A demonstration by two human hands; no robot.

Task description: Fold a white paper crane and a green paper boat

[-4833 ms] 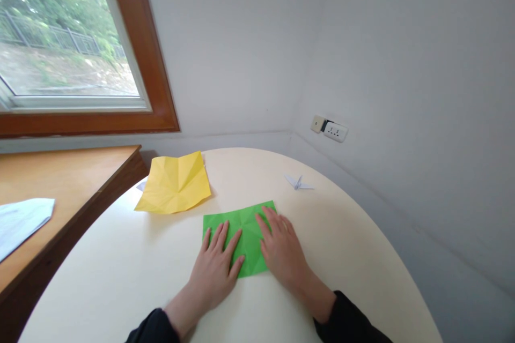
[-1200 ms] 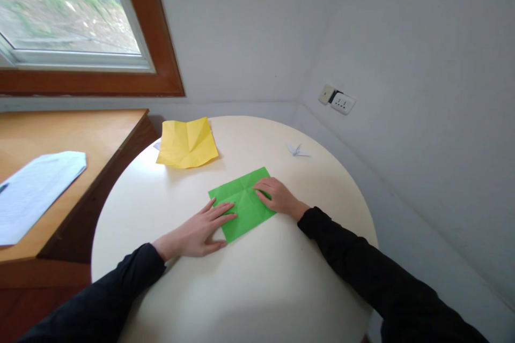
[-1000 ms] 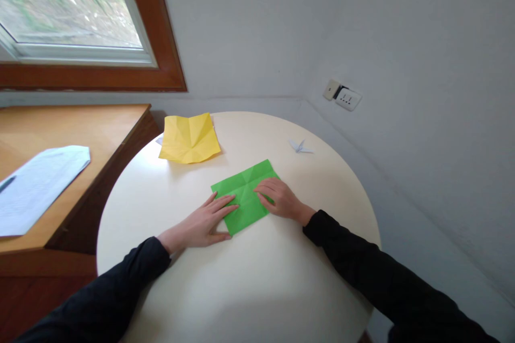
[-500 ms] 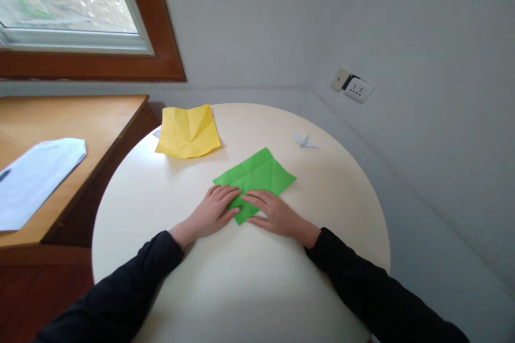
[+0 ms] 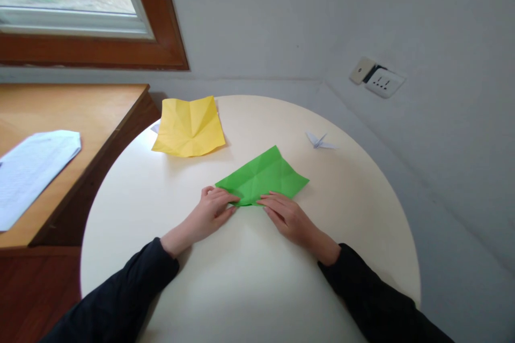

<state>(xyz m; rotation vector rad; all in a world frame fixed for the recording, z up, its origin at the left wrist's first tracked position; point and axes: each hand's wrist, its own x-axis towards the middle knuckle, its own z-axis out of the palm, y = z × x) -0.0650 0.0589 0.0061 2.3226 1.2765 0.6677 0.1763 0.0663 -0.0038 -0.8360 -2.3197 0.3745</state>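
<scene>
Green paper point(image 5: 265, 174): creased, folded, flat on table centre; near edge under fingertips.

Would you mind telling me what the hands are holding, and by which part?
Both the left hand and right hand rest fingertips on the near edge of the green paper, which lies on the table.

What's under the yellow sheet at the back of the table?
A small pale corner of paper pokes out at the left edge of the yellow sheet. The rest of it is covered, so what it is cannot be told. Otherwise only the round table shows around the sheet.
</scene>
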